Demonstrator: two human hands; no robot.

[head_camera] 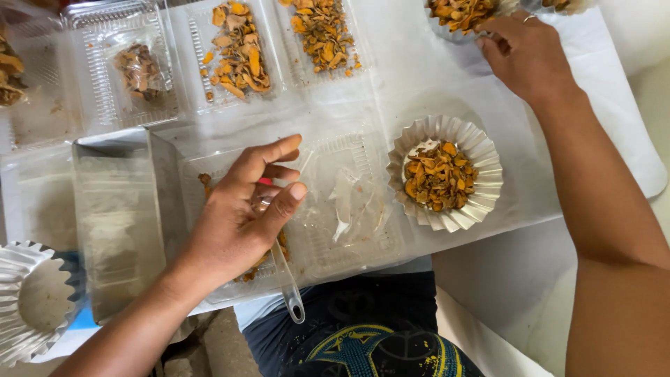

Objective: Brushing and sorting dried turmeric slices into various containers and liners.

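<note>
White sheeting covers the counter [419,77]. Left hand [244,209], fingers curled, apparently grips a clear plastic spoon [287,286] over a clear clamshell tray [342,202] near centre. Right hand [523,52], fingers bent, touches a far-right foil cup [447,31] of dried orange slices. Another filled foil cup [447,174] sits between.

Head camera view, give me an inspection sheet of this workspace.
Surface: white sheet over the worktop.
Job's things: clear clamshell tray; clear plastic scoop; foil cup of orange-brown dried pieces.
Clutter: filled trays; metal box; empty foil cup.
Grips: left hand closed on the scoop; right hand touching a far foil cup.
Cables: nothing seen.
Surroundings: person's dark printed shirt.
</note>
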